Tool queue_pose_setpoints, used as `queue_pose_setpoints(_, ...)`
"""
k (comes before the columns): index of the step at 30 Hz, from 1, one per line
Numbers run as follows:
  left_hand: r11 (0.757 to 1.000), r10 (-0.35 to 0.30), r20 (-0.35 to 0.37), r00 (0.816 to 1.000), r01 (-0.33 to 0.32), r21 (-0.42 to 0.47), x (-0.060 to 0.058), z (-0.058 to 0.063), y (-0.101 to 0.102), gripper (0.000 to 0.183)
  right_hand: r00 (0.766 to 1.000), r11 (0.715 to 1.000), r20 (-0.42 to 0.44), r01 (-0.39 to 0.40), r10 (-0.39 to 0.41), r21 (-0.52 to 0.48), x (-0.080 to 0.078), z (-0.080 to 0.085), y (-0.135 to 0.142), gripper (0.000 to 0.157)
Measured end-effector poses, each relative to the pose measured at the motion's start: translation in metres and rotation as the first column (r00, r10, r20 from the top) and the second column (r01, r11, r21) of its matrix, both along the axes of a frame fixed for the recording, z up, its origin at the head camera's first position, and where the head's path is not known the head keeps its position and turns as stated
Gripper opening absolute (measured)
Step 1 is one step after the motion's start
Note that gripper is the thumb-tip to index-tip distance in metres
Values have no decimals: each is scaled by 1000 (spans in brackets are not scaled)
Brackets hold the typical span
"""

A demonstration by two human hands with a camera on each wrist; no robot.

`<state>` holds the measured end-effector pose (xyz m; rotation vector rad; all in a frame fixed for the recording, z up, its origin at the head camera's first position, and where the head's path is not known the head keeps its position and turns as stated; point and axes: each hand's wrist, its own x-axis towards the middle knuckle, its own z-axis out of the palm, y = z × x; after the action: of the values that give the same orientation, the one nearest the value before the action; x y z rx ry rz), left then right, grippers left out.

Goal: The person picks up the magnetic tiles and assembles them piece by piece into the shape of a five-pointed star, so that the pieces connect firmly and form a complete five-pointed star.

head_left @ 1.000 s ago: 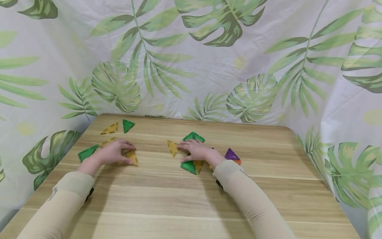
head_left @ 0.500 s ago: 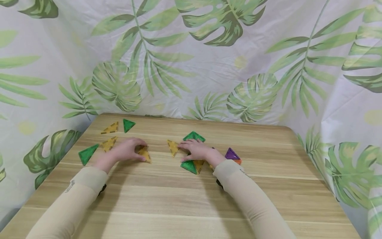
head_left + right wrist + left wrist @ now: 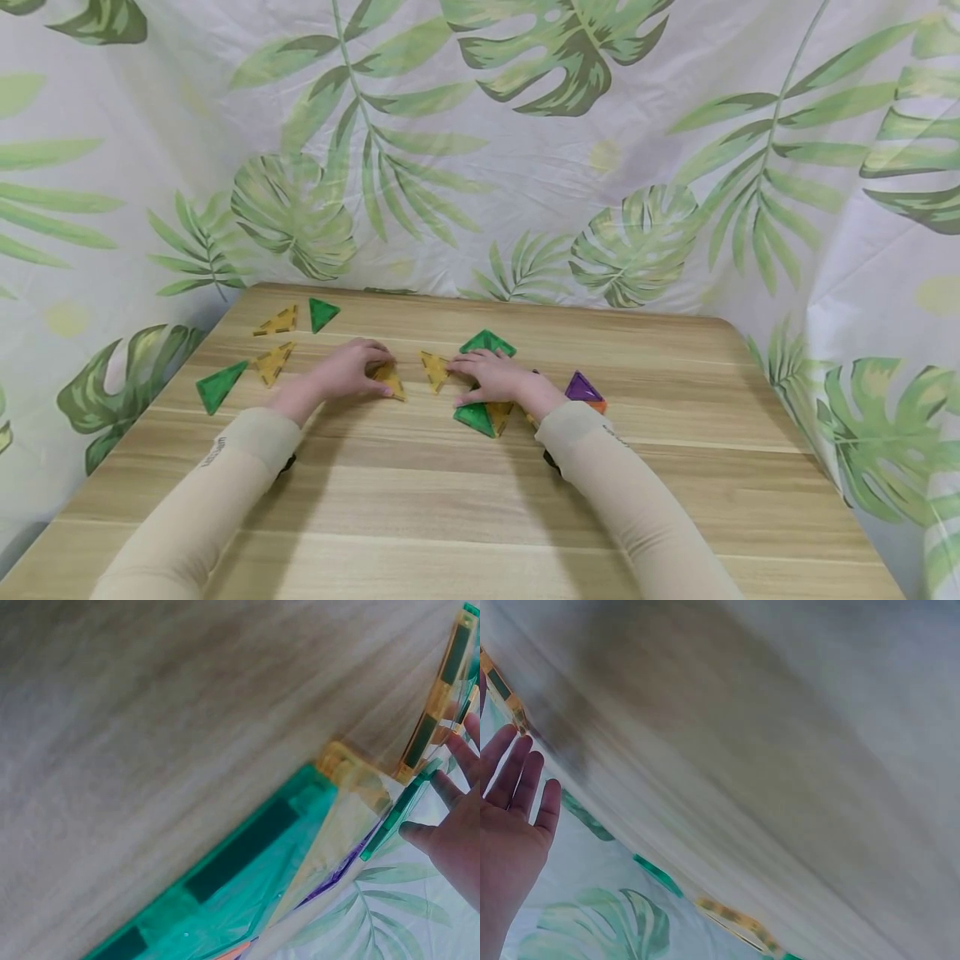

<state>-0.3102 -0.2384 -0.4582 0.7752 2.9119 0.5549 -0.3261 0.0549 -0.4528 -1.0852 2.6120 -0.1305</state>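
Observation:
My left hand (image 3: 351, 369) holds a yellow triangular magnetic tile (image 3: 390, 383) flat on the table, with thumb and fingers at its edges. In the left wrist view, the fingertips meet that tile's edge. Just right of it lies another yellow triangular tile (image 3: 435, 372). My right hand (image 3: 491, 377) rests over a group of tiles, fingers spread. Around that hand show a green triangle (image 3: 487, 342) behind, a green triangle (image 3: 474, 419) under the thumb, and a yellow tile (image 3: 500, 417). In the right wrist view, the fingers touch a green tile (image 3: 401, 810); part of the group is hidden.
At the table's left lie two yellow triangles, one farther back (image 3: 277, 322) and one nearer (image 3: 274, 363), and two green ones, back (image 3: 323, 315) and front (image 3: 221, 387). Right of my right wrist are a purple triangle (image 3: 582, 388) and an orange tile (image 3: 597, 407). A leaf-print curtain (image 3: 525, 167) surrounds the wooden table (image 3: 420, 517).
My left hand has slid the yellow triangular tile rightward across the table, close to the other yellow triangle. The nearer left yellow triangle is now uncovered. My right hand has stayed still.

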Motion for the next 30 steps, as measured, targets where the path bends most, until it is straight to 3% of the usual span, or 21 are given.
queue_pose_setpoints(7,999,-34,-62,998,34,-1,-9,-1,13,56,1000,1000,-8,-1,1,8,-1,-1,0,73)
queue_pose_setpoints(21,999,-20,-59,998,17,-39,-15,1,42,55,1000,1000,-18,-3,3,6,1,1,0,72)
queue_pose_setpoints(27,1000,-18,-54,998,17,-13,-16,-1,35,59,1000,1000,-19,-7,7,2,2,3,0,73)
queue_pose_setpoints(30,1000,26,-57,998,-26,10,-18,0,22,62,999,1000,-33,-15,15,9,2,3,0,72)
